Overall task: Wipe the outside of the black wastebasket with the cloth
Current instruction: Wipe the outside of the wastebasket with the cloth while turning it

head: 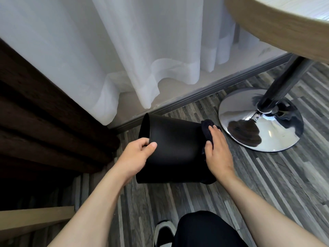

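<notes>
The black wastebasket (175,150) lies tipped on its side above the striped wood floor, its open mouth facing left. My left hand (137,157) grips the rim, thumb on the outer wall and fingers inside. A dark cloth (207,128) is pressed flat against the basket's bottom end on the right by my right hand (216,150). Part of the cloth hangs down below the basket's lower right corner; the rest is hidden under my palm.
A chrome pedestal base (261,122) of a round wooden table (277,24) stands just right of the basket. White sheer curtains (124,50) hang behind. Dark wooden slatted furniture (44,122) fills the left. My knee and shoe (163,232) are at the bottom.
</notes>
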